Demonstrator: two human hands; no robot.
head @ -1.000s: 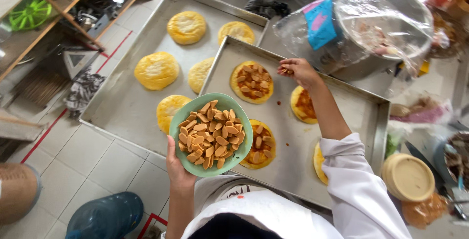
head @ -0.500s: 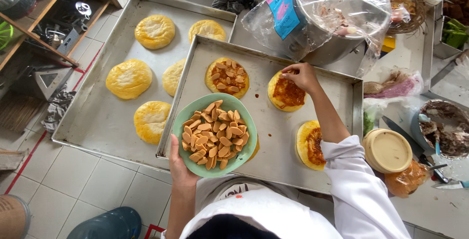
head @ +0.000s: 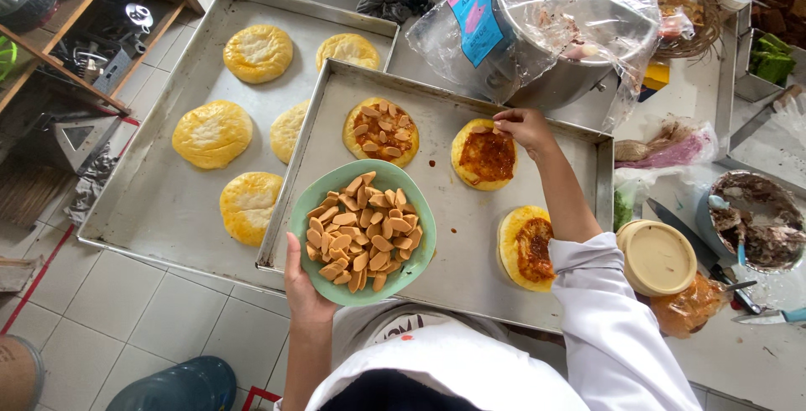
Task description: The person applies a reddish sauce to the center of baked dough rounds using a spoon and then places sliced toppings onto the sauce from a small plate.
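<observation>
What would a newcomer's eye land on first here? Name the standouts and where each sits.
The green plate heaped with sliced sausage stands out most, held up by the left hand over the near edge of the front metal tray. Next, the right hand touches the top edge of a sauced dough round at the tray's far side. Plain yellow dough rounds fill the second tray on the left.

A pale green bowl (head: 363, 230) holds orange-tan sausage slices (head: 357, 235). Yellow dough rounds (head: 212, 133) sit on grey metal trays (head: 159, 209); one round (head: 484, 155) wears reddish-brown sauce.
</observation>
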